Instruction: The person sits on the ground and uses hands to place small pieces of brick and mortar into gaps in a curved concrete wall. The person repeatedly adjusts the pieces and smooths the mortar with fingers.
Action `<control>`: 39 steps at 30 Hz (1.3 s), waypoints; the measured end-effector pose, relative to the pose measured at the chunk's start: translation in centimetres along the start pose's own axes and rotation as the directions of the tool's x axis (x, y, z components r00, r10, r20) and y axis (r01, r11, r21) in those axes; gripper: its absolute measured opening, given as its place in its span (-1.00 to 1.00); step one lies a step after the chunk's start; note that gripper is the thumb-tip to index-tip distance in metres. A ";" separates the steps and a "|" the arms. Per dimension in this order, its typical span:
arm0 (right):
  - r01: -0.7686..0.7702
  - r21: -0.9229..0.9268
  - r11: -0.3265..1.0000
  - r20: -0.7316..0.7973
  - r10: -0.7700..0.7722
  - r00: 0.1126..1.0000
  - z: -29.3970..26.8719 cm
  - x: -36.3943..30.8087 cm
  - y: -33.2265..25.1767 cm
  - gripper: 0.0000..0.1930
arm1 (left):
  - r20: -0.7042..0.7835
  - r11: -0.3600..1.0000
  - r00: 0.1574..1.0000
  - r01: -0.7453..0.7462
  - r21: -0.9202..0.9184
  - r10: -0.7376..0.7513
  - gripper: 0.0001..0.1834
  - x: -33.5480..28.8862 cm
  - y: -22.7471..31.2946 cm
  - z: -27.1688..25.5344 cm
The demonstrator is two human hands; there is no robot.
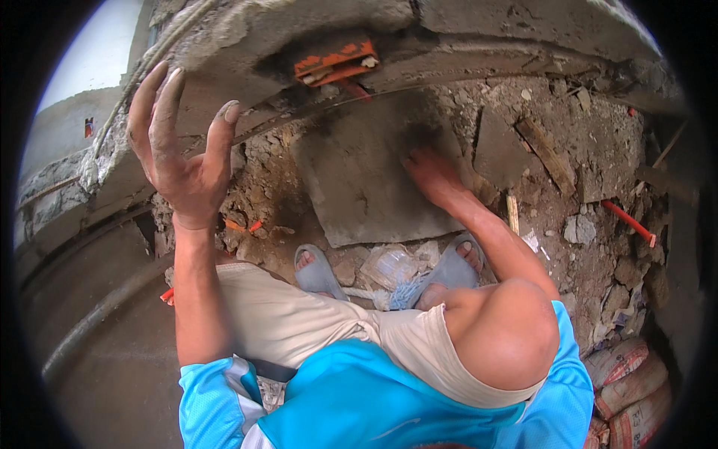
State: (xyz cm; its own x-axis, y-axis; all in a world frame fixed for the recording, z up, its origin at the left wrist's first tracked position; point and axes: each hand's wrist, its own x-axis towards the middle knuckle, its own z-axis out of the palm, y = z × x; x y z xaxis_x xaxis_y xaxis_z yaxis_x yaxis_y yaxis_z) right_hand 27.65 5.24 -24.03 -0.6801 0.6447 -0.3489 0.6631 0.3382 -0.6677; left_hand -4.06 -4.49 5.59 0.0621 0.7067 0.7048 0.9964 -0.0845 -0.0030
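Observation:
My left hand (183,153) is raised in front of the concrete wall, fingers stretched and apart, holding nothing. Further right, my right hand (434,176) reaches down to a flat grey sheet (344,206) lying on the ground. Its fingertips go into a dark, wet-looking patch of what may be mortar (422,131) on the sheet, so I cannot see how they are bent. Beyond the sheet, an orange electrical box (336,63) is set in the wall, with dark, smeared material around it.
My sandalled feet (318,273) stand at the sheet's near edge, by a crumpled clear plastic bag (390,266). Rubble, a wooden offcut (546,153) and a red-orange pipe (628,222) lie at right. Filled sacks (632,393) are stacked lower right.

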 end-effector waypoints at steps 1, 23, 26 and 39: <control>-0.010 0.035 0.999 0.041 0.009 0.999 -0.6 -0.1 -0.4 -0.60 | 0.002 0.999 1.000 0.012 -0.053 -0.012 -0.33 -0.1 -0.5 -0.1; 0.676 0.471 0.567 -0.783 -0.083 0.616 -11.4 8.4 -13.9 -0.83 | 0.277 0.804 0.838 0.536 -0.258 -0.470 -0.80 1.9 6.7 9.5; 0.712 0.245 0.658 -0.866 -0.181 0.466 -11.3 9.2 -14.1 -0.85 | 0.262 0.741 0.786 0.616 -0.266 -0.560 -0.73 1.8 7.0 11.3; 0.723 0.391 0.570 -0.801 -0.177 0.572 -11.9 9.5 -12.6 -0.90 | 0.344 0.478 0.553 0.831 -0.283 -0.758 -0.60 3.3 8.2 13.5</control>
State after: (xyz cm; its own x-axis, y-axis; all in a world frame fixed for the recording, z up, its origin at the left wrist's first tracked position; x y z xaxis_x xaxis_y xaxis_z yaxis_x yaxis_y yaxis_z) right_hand 16.57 15.23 -11.09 -0.2564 0.8579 0.4452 -0.2362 0.3910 -0.8896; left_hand 5.08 6.63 -1.75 -0.7016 0.6971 0.1479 0.5119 0.3486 0.7852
